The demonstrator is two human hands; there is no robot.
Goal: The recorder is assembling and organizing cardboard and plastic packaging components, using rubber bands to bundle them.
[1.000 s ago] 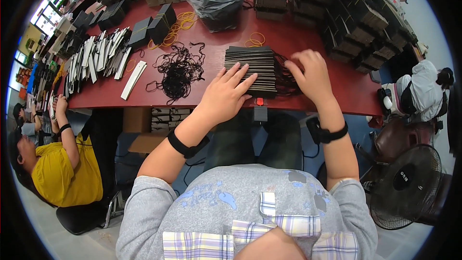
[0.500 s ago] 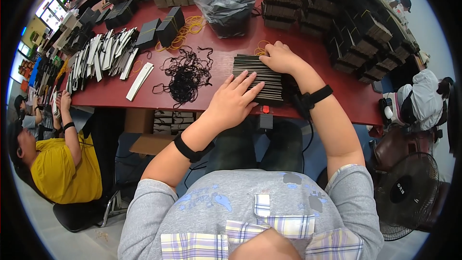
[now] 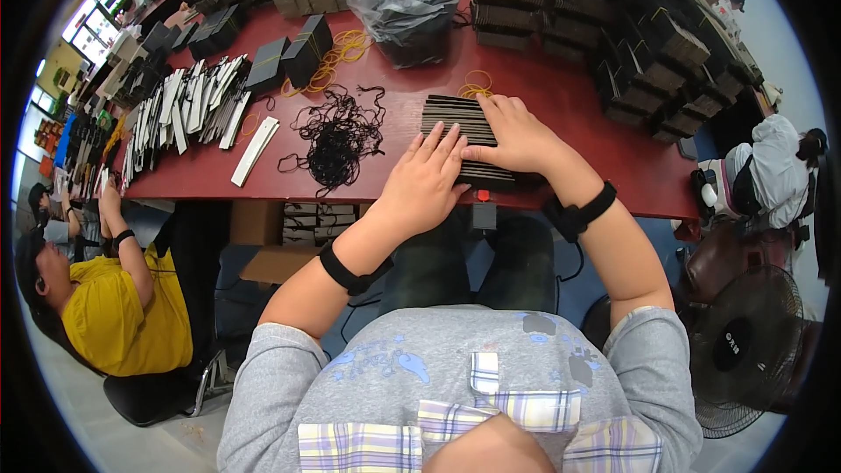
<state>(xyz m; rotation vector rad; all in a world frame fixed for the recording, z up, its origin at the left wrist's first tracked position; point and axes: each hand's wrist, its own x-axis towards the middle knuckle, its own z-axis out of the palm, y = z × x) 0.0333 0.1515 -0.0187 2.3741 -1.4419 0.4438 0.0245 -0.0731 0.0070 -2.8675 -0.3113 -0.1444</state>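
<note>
A row of thin black boards [image 3: 465, 112], their pale edges showing as stripes, lies by the table's front edge. Across its left side rests my left hand [image 3: 424, 173], fingers stretched out and pointing away from me. My right hand [image 3: 523, 137] covers the right side, also with fingers extended. Its thumb reaches toward the left hand's fingertips. Both hands touch the boards, and the stack's right end is hidden beneath my right hand. Just beyond the boards lie loose yellow rubber bands [image 3: 476, 83].
Left of the stack sits a tangle of black cords [image 3: 337, 140], then white strips [image 3: 184, 105]. A bag-lined bin [image 3: 412, 26] stands behind. Tall stacks of dark boards [image 3: 653, 61] rise at the right. A person in yellow [image 3: 131, 307] sits left; a fan [image 3: 740, 346] stands right.
My right hand has come from the stack's far right corner back toward me, and now lies over its right side. My left hand has stayed nearly in place on the boards.
</note>
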